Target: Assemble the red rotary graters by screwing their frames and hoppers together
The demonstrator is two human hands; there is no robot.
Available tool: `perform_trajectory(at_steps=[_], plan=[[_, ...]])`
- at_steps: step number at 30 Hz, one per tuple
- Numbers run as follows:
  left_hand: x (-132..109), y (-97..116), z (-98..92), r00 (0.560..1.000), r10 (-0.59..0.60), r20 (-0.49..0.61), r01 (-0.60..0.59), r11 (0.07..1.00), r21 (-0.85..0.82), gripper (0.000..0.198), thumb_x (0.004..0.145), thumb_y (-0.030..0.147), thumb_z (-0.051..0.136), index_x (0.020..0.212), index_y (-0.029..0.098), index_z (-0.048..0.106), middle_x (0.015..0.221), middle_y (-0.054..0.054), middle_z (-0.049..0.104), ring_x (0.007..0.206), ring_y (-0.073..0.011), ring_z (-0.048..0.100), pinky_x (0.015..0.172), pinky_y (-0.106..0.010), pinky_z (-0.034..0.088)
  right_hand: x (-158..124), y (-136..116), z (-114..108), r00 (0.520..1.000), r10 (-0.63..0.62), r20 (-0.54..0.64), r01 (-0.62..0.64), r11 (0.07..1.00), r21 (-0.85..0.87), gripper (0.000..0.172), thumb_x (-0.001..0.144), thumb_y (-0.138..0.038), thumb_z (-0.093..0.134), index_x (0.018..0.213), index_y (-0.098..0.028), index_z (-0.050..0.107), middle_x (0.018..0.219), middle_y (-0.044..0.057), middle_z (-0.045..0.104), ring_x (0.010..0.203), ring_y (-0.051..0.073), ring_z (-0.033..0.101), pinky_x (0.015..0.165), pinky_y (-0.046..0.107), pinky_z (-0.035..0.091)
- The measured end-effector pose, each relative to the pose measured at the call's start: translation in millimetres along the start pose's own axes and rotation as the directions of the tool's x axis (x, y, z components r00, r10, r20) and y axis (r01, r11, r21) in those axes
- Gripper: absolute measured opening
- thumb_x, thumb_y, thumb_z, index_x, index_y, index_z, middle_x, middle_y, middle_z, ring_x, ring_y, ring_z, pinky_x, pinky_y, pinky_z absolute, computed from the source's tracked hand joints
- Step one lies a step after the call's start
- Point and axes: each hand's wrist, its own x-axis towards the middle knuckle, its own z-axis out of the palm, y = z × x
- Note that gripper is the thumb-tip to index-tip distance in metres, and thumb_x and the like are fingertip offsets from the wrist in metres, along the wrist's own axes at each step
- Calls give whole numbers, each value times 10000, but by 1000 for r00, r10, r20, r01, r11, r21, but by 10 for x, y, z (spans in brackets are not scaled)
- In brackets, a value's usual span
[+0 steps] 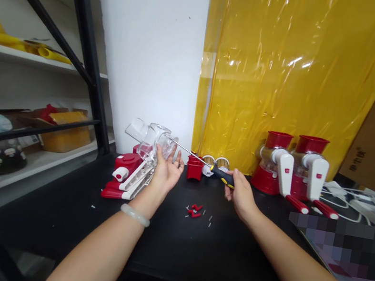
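My left hand (165, 170) grips the clear plastic housing (154, 141) of a red and white grater (130, 174) that lies tipped on the black table (168, 248). My right hand (241, 194) is closed on the black and yellow handle of a screwdriver (219, 174). Its thin metal shaft runs left and up, and the tip reaches the clear housing by my left fingers. Small red clips and several tiny screws (196, 211) lie on the table between my hands.
Two assembled red and white graters (291, 171) stand at the back right before a yellow plastic sheet (294, 72). A red cup (195, 167) and metal drums (218, 163) sit behind the screwdriver. White cables (354, 201) lie right. A black-framed shelf (29, 132) holds goods on the left.
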Motion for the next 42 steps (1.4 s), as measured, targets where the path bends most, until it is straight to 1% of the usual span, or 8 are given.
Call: perform_trajectory(at_steps=[9,13,17,23,27,31,35,42], plan=[[-2,-5,-6,1000,13,19,-13,1000,14,446,913,683,539,958,273,708,1250,-14,653,920,-125,625,626,-197,507,-41,-100,54,997,75,7,-72,917,391,550,495,-189,925,944,-279,622,808,-48,658,686,111,601,633,254,490],[7,-13,-10,1000,13,22,-13,1000,22,450,920,683,525,959,271,703,1297,-12,636,964,-131,631,633,-198,502,-27,-82,35,998,53,16,-55,938,341,453,600,-436,911,885,-245,614,784,-14,686,670,143,654,634,283,518],[20,-13,-18,1000,8,10,-8,1000,17,460,905,699,535,990,275,693,1279,-25,644,987,-145,635,633,-205,506,8,-23,6,999,48,-11,-46,992,118,593,708,-781,694,885,-220,618,528,-11,580,434,151,542,426,271,401],[26,-10,-29,1000,20,15,-20,1000,8,425,915,671,548,1012,283,689,1301,-18,641,1000,-138,642,641,-200,503,12,-53,18,1000,10,-14,-6,970,244,459,576,-450,924,867,-235,641,721,-41,630,576,92,560,513,221,444],[26,-14,-32,1000,21,8,-21,1000,9,402,923,649,556,1031,285,689,1288,-12,652,968,-130,644,641,-197,502,-10,-111,41,998,68,14,-69,928,367,574,441,-213,970,919,-260,655,865,-49,677,677,86,606,632,227,508],[30,-18,-36,1000,20,19,-20,1000,13,416,917,655,562,1025,275,693,1313,-13,642,963,-127,645,641,-201,503,-3,-95,37,1000,31,0,-30,954,297,497,529,-431,957,858,-235,641,827,-23,691,692,118,645,656,264,537],[30,-18,-34,1000,13,25,-14,1000,28,445,921,667,543,999,258,702,1345,-17,630,945,-126,638,643,-208,511,37,-27,-6,1000,29,0,-29,995,98,604,689,-785,709,869,-213,630,562,3,612,471,149,565,452,274,436],[22,1,-26,999,22,23,-23,999,26,418,913,668,555,1027,289,688,1364,-8,623,1027,-150,639,629,-197,502,36,-35,28,1000,-16,-24,21,973,231,499,554,-518,933,842,-229,646,744,-36,669,602,93,602,557,224,482]])
